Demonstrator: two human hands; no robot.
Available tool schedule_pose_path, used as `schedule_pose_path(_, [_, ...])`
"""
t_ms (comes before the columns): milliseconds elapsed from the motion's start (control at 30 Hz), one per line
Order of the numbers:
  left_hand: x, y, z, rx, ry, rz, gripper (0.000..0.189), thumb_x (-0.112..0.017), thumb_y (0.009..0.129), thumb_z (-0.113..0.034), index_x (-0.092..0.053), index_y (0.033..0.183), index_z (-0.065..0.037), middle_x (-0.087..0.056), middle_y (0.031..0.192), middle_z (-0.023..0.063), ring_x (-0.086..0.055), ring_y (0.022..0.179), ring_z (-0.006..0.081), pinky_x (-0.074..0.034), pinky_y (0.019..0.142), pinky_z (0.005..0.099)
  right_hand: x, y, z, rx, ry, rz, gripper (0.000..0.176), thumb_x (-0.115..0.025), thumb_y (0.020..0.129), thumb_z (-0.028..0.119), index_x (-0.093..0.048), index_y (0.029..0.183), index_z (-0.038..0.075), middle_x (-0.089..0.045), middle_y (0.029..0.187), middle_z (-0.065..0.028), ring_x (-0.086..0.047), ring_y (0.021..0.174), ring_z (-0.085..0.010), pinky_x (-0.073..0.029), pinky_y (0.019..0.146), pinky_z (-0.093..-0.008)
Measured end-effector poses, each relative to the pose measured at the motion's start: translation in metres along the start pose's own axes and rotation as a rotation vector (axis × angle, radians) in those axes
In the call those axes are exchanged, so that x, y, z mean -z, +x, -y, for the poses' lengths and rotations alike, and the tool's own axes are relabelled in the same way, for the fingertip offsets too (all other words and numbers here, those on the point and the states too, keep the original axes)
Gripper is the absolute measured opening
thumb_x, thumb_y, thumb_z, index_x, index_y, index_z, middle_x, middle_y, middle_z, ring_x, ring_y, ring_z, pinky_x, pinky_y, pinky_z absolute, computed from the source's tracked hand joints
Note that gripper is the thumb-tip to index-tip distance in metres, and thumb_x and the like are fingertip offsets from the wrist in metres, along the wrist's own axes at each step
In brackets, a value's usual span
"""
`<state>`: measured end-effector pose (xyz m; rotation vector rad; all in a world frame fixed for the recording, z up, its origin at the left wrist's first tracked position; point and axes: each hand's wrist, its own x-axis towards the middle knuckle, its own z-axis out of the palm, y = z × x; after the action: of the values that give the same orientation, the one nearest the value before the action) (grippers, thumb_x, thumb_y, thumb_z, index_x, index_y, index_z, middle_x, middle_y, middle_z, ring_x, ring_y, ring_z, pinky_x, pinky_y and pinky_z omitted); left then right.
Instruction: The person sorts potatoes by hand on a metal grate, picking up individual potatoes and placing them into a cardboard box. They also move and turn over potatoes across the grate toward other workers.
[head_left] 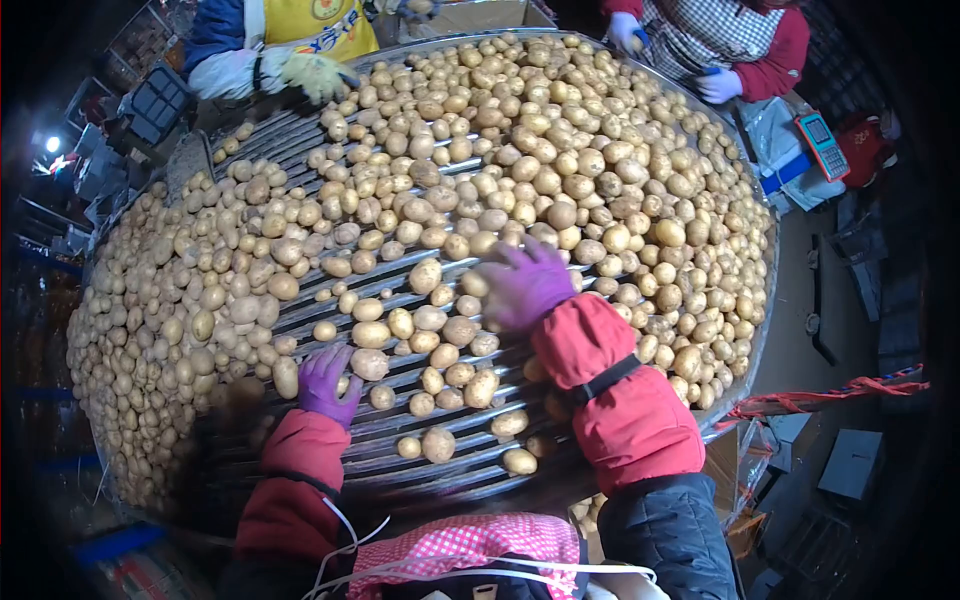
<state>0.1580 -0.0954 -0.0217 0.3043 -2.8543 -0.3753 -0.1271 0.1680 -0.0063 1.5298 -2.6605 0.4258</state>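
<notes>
Both my hands wear purple gloves and reach over a slatted metal rack [375, 440] heaped with potatoes [690, 235]. My left hand [330, 385] lies low on the slats at the edge of the left-hand heap, fingers stretched forward. A round potato [370, 364] is just right of its fingertips, and a smaller one shows beside its thumb. Blurred by motion, my right hand [528, 285] is over potatoes near the middle, its fingers spread; what lies under the palm is hidden. Loose potatoes [481, 388] sit on the slats between the hands.
Across the rack, a co-worker's gloved hand [318, 77] touches the far left edge. Another person's gloved hands [720, 85] are at the far right. A red-framed device [822, 146] rests outside the right rim, and a red rope [820, 398] stretches off the near right side.
</notes>
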Motion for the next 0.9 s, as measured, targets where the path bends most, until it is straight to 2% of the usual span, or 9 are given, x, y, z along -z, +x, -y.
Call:
schedule_pose_path(33, [-0.001,0.0,0.003,0.006,0.004,0.011,0.047,-0.071,0.074,-0.021,-0.062,0.117,-0.007,-0.062,0.118,0.0136,-0.057,0.11,0.0331,-0.042,0.098,0.0469,0.009,0.002,-0.009,-0.04,0.064,0.162,0.044,-0.069,0.073,0.039,-0.062,0.114,0.023,-0.05,0.135,-0.0059,-0.051,0.119,-0.0321,-0.039,0.098,-0.0516])
schedule_pose_path(133, [0.003,-0.002,0.0,0.006,0.009,-0.003,0.047,-0.071,0.073,-0.021,-0.062,0.117,-0.007,-0.063,0.118,0.0136,-0.057,0.11,0.0326,-0.042,0.098,0.0469,0.022,-0.024,-0.052,-0.03,-0.013,-0.056,0.038,-0.074,0.066,0.034,-0.067,0.1,0.02,-0.059,0.118,-0.0046,-0.058,0.102,-0.0311,-0.046,0.088,-0.045])
schedule_pose_path(200, [0.001,0.0,0.004,-0.02,0.005,-0.05,0.046,-0.071,0.073,-0.022,-0.063,0.116,-0.007,-0.063,0.117,0.0139,-0.058,0.109,0.0331,-0.042,0.098,0.0475,0.064,0.003,-0.07,-0.389,-0.23,0.546,0.028,-0.074,0.065,0.035,-0.071,0.09,0.022,-0.065,0.104,-0.008,-0.06,0.099,-0.0313,-0.048,0.085,-0.0443])
schedule_pose_path(233, [0.003,0.0,0.004,-0.016,-0.01,-0.042,0.047,-0.071,0.073,-0.023,-0.063,0.116,-0.007,-0.063,0.117,0.0143,-0.058,0.108,0.0334,-0.042,0.098,0.0478,0.06,-0.007,-0.076,-0.537,-0.283,0.15,0.026,-0.074,0.065,0.037,-0.071,0.086,0.022,-0.066,0.1,-0.0084,-0.061,0.096,-0.0312,-0.048,0.081,-0.0443])
schedule_pose_path(300, [0.007,0.003,0.005,-0.012,-0.04,-0.033,0.047,-0.071,0.074,-0.024,-0.063,0.117,-0.007,-0.062,0.116,0.0149,-0.058,0.108,0.0342,-0.042,0.098,0.0483,0.045,0.0,-0.11,-0.608,-0.518,-0.022,0.026,-0.069,0.075,0.037,-0.069,0.093,0.019,-0.066,0.099,-0.0083,-0.062,0.093,-0.0316,-0.048,0.079,-0.0447])
schedule_pose_path(433, [0.007,0.0,0.007,0.006,-0.048,0.002,0.049,-0.072,0.073,-0.02,-0.062,0.119,-0.007,-0.059,0.123,0.0134,-0.054,0.113,0.0334,-0.04,0.1,0.0471,0.024,0.083,-0.03,-0.326,-0.203,-0.121,0.035,-0.066,0.078,0.038,-0.062,0.105,0.016,-0.067,0.102,-0.0073,-0.063,0.099,-0.0301,-0.05,0.08,-0.0459])
schedule_pose_path(533, [0.007,0.002,0.005,0.005,-0.043,-0.018,0.047,-0.07,0.074,-0.025,-0.062,0.117,-0.008,-0.062,0.119,0.0139,-0.058,0.107,0.034,-0.043,0.096,0.0482,-0.015,0.133,-0.035,-0.483,-0.178,0.24,0.038,-0.069,0.076,0.034,-0.06,0.105,0.011,-0.068,0.103,-0.0132,-0.066,0.099,-0.03,-0.053,0.083,-0.0445])
schedule_pose_path(700, [0.004,0.0,0.014,-0.02,-0.039,-0.034,0.046,-0.069,0.076,-0.03,-0.062,0.118,-0.012,-0.062,0.119,0.0101,-0.058,0.108,0.0311,-0.043,0.095,0.0471,-0.012,0.113,-0.043,-0.571,0.348,-0.171,0.024,-0.068,0.074,0.021,-0.063,0.093,0.007,-0.068,0.088,-0.0151,-0.067,0.084,-0.0299,-0.054,0.075,-0.0388])
schedule_pose_path(900, [0.01,0.003,0.012,-0.025,-0.054,-0.031,0.047,-0.072,0.074,-0.025,-0.062,0.116,-0.008,-0.062,0.119,0.013,-0.059,0.107,0.0332,-0.046,0.092,0.0478,-0.002,0.091,0.12,0.016,0.274,0.164,0.025,-0.058,0.081,0.027,-0.062,0.099,0.01,-0.064,0.091,-0.0138,-0.064,0.085,-0.0326,-0.052,0.076,-0.0414])
